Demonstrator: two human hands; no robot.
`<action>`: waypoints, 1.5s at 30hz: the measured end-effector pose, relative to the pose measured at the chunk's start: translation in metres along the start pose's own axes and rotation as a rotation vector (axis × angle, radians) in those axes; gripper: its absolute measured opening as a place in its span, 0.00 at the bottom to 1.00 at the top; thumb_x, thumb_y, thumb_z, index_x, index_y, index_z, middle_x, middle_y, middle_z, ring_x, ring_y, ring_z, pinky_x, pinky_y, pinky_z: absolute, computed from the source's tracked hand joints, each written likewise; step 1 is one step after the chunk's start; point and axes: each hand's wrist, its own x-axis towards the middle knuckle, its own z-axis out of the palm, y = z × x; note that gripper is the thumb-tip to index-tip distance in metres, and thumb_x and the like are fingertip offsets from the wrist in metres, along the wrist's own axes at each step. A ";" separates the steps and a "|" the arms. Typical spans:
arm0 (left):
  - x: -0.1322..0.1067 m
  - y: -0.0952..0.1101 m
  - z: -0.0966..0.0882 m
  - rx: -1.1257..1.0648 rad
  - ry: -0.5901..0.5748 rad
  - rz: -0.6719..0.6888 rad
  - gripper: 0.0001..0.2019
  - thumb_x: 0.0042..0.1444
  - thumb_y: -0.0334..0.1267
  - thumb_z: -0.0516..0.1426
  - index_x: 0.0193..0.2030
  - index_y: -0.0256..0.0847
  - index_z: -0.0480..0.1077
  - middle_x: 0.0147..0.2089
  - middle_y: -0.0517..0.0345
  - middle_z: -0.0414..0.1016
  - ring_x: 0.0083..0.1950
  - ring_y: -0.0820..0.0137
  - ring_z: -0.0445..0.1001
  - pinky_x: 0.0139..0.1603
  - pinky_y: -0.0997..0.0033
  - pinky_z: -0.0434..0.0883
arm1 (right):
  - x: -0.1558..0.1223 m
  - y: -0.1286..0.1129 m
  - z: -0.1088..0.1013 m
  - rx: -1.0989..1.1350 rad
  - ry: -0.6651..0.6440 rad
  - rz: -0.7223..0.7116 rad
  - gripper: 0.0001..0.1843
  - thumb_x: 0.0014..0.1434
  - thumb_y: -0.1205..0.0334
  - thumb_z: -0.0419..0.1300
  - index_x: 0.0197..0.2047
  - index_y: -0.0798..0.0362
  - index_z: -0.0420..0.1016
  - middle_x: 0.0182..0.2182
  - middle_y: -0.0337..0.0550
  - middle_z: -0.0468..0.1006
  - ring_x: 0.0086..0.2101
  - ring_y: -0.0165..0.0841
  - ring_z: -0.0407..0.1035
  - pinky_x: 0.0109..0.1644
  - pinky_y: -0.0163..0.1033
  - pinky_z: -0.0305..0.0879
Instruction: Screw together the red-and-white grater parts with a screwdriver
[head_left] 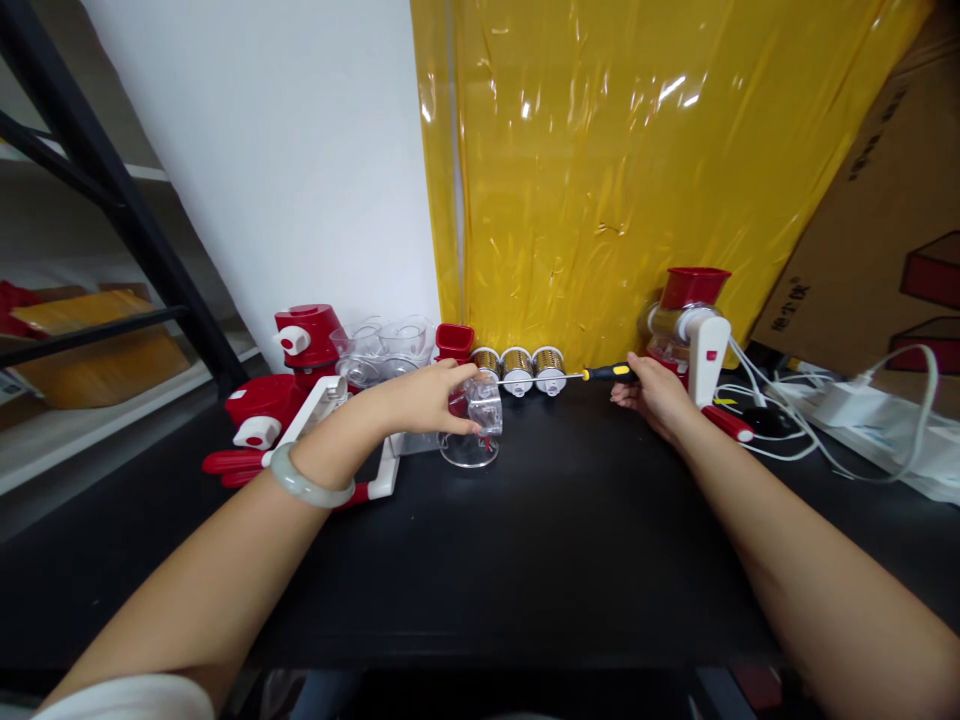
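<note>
My left hand (431,398) is wrapped round a clear plastic grater body (486,405), with a red part showing at its inner side. Its round clear base (469,452) is at the black table. In my right hand (654,395), the fingers close on the black-and-yellow handle of a screwdriver (609,373). The screwdriver's thin metal shaft runs left, its tip reaching the upper edge of the clear body; whether it meets a screw there is too small to tell. Behind the shaft, metal grater drums (517,370) stand in a row.
Red grater parts (309,335), white crank arms and clear housings (390,345) crowd the left of the black table (570,560). An assembled red-and-white grater (694,320) stands at right, beside white cables and a power strip (892,420). Yellow plastic sheeting (637,180) hangs behind.
</note>
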 end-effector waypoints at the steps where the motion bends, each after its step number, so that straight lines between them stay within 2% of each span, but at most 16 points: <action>1: 0.000 0.000 0.000 -0.004 -0.004 -0.001 0.38 0.52 0.58 0.60 0.67 0.43 0.60 0.59 0.45 0.69 0.57 0.54 0.70 0.58 0.58 0.66 | 0.000 0.001 0.000 -0.012 0.007 -0.003 0.13 0.66 0.53 0.56 0.32 0.50 0.64 0.17 0.38 0.73 0.17 0.28 0.69 0.21 0.30 0.67; 6: -0.001 0.001 -0.001 -0.022 -0.021 -0.023 0.40 0.52 0.57 0.61 0.68 0.42 0.58 0.60 0.44 0.68 0.59 0.54 0.70 0.59 0.59 0.66 | -0.002 0.003 0.003 -0.073 0.065 0.013 0.14 0.66 0.52 0.55 0.32 0.49 0.64 0.16 0.37 0.70 0.16 0.28 0.66 0.19 0.30 0.65; 11: -0.001 -0.003 0.001 -0.002 0.000 0.006 0.38 0.52 0.58 0.61 0.66 0.46 0.60 0.58 0.47 0.70 0.56 0.55 0.71 0.56 0.59 0.67 | -0.002 0.001 0.007 0.023 0.063 0.113 0.14 0.68 0.57 0.43 0.36 0.51 0.65 0.18 0.43 0.74 0.18 0.31 0.70 0.22 0.31 0.66; 16: -0.001 -0.006 0.001 -0.004 -0.002 0.016 0.38 0.52 0.59 0.61 0.66 0.46 0.59 0.59 0.47 0.70 0.57 0.55 0.70 0.57 0.59 0.66 | -0.003 0.001 0.007 0.103 0.028 0.078 0.10 0.61 0.63 0.47 0.41 0.51 0.68 0.25 0.43 0.79 0.22 0.33 0.75 0.24 0.32 0.67; 22: -0.002 -0.003 -0.001 0.021 -0.032 -0.014 0.40 0.51 0.59 0.60 0.67 0.42 0.59 0.59 0.44 0.69 0.56 0.54 0.71 0.56 0.60 0.67 | -0.007 -0.003 0.009 0.118 0.028 0.101 0.12 0.61 0.66 0.45 0.40 0.53 0.69 0.23 0.42 0.77 0.19 0.31 0.73 0.24 0.31 0.66; 29: -0.003 0.000 -0.004 0.078 -0.039 -0.019 0.37 0.52 0.60 0.59 0.65 0.45 0.61 0.57 0.47 0.70 0.54 0.55 0.71 0.54 0.60 0.68 | -0.007 -0.003 0.011 0.115 0.009 0.123 0.10 0.63 0.64 0.46 0.40 0.54 0.68 0.20 0.42 0.76 0.18 0.30 0.71 0.23 0.31 0.65; 38: -0.006 0.002 -0.007 0.047 -0.067 -0.043 0.38 0.51 0.59 0.60 0.65 0.42 0.60 0.58 0.44 0.69 0.54 0.55 0.71 0.54 0.60 0.67 | -0.006 0.004 0.013 0.089 -0.017 0.128 0.09 0.67 0.65 0.45 0.39 0.53 0.66 0.19 0.41 0.76 0.17 0.29 0.70 0.23 0.30 0.66; 45: -0.006 0.002 -0.006 0.020 -0.053 -0.026 0.38 0.50 0.58 0.61 0.64 0.42 0.60 0.58 0.45 0.69 0.54 0.54 0.71 0.54 0.59 0.68 | -0.002 0.016 0.011 0.040 -0.004 0.143 0.14 0.71 0.57 0.46 0.34 0.51 0.62 0.13 0.36 0.70 0.16 0.29 0.68 0.21 0.30 0.66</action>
